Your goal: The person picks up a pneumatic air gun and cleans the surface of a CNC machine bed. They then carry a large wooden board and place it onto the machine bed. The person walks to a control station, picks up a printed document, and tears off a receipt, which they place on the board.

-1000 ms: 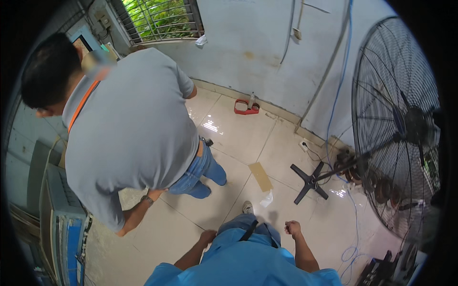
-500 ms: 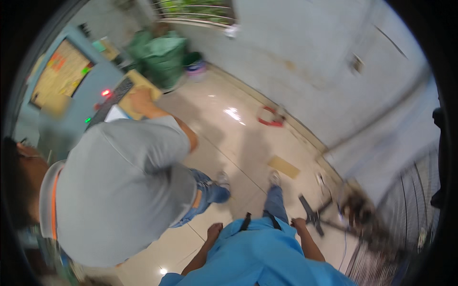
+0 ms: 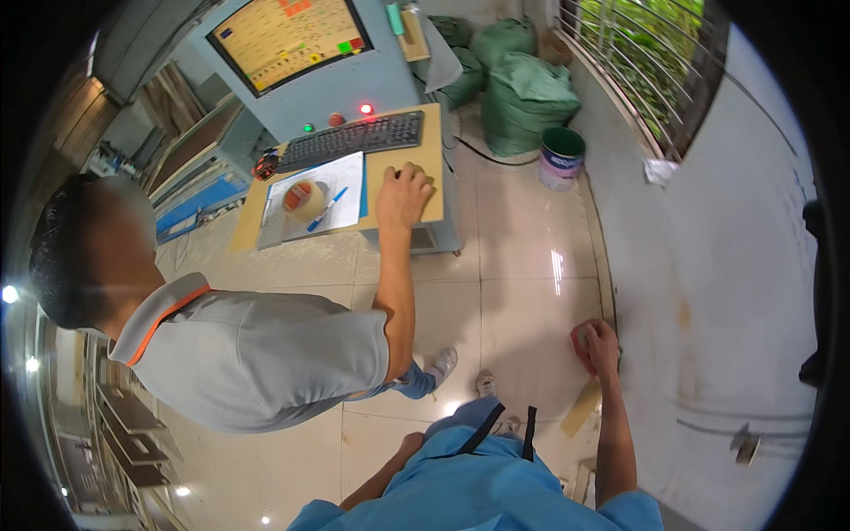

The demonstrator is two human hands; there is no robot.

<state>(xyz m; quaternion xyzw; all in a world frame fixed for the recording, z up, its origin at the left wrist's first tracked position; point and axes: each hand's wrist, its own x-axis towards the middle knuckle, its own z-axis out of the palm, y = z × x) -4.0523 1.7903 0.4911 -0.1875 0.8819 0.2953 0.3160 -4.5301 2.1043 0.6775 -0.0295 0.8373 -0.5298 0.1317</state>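
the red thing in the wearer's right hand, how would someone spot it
Start at the pale wall on the right and follow its foot down to the tiled floor. There the right hand reaches out and grips a small red object. It is the only red item by that wall.
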